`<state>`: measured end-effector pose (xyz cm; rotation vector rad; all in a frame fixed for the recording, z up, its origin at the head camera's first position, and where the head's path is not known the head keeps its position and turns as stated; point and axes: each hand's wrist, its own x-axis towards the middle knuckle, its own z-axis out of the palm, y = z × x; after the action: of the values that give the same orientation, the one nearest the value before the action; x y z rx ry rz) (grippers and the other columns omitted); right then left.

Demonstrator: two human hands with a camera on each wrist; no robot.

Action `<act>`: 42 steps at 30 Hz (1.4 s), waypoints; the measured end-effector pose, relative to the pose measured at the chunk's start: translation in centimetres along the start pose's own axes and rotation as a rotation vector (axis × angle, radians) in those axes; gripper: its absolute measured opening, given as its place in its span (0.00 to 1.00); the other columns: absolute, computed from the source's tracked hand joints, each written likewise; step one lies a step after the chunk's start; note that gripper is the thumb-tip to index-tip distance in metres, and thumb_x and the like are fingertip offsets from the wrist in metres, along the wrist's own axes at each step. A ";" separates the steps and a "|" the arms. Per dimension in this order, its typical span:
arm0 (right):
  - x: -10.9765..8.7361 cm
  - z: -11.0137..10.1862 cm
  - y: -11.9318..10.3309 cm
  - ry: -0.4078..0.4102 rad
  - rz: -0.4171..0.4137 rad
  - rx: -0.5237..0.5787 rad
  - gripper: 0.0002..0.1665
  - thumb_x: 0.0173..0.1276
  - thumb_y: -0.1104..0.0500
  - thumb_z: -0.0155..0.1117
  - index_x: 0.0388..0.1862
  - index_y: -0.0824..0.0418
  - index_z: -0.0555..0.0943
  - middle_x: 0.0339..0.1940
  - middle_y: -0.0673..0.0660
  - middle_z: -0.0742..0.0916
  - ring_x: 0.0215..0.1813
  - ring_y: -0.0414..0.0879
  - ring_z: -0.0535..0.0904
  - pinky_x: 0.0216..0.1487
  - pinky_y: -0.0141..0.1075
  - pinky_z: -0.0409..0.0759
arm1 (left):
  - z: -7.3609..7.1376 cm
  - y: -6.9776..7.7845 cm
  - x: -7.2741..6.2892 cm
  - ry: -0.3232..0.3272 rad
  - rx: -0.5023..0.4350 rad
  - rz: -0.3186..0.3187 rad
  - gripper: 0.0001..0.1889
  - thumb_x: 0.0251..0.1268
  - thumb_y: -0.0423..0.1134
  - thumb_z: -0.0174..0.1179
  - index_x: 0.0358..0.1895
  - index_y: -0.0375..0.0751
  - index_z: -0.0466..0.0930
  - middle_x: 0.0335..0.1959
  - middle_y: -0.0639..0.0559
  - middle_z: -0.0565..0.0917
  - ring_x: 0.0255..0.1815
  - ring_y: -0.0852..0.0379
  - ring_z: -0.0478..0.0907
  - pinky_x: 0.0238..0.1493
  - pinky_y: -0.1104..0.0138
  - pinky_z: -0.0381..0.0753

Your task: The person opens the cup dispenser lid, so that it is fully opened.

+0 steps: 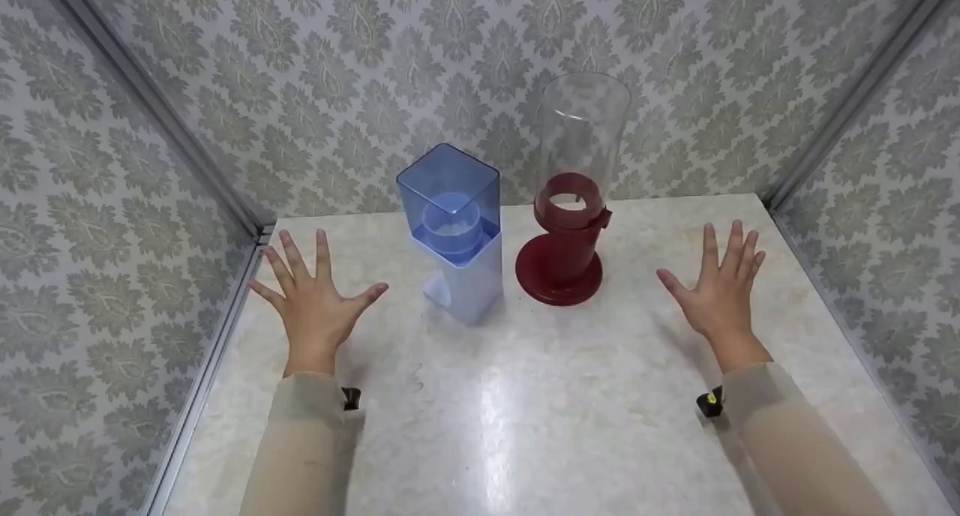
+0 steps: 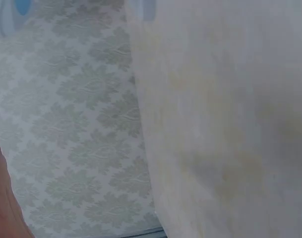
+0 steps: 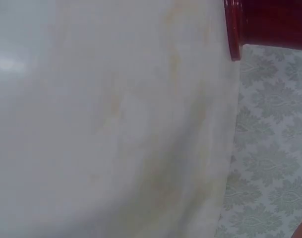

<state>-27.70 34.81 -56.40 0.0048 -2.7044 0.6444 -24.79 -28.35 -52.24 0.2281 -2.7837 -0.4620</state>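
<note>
My left hand (image 1: 311,302) is spread wide above the left side of the table, holding nothing. To its right stands a white dispenser (image 1: 476,291) with a square, see-through blue container on top. My right hand (image 1: 720,291), its fingers also spread, is over the table's right side and grips nothing. Between the two hands, right of the white dispenser, a dark red dispenser (image 1: 574,257) stands on a round base with a tall clear cylinder (image 1: 581,133) above it. Only a sliver of each hand shows in its wrist view; part of the red dispenser (image 3: 274,22) appears in the right one.
A pale marbled table (image 1: 562,396) lies under both hands. Patterned wallpaper panels (image 1: 337,88) enclose it at the back and both sides, with grey metal strips (image 1: 150,111) along the corners. Small black devices (image 1: 350,398) sit at the wrists.
</note>
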 end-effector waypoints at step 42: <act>-3.8 9.7 -23.7 -0.227 -0.213 0.968 0.76 0.58 0.41 0.93 0.95 0.56 0.57 0.94 0.60 0.66 0.95 0.59 0.62 0.93 0.54 0.65 | 3.0 8.5 0.6 -0.034 -1.236 0.279 0.47 0.83 0.57 0.52 0.94 0.36 0.47 0.96 0.37 0.50 0.96 0.36 0.47 0.96 0.37 0.50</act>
<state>-25.50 9.08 -55.46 0.6209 -2.2477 1.8724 -27.23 -19.62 -51.92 -0.4365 -1.9894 -1.9024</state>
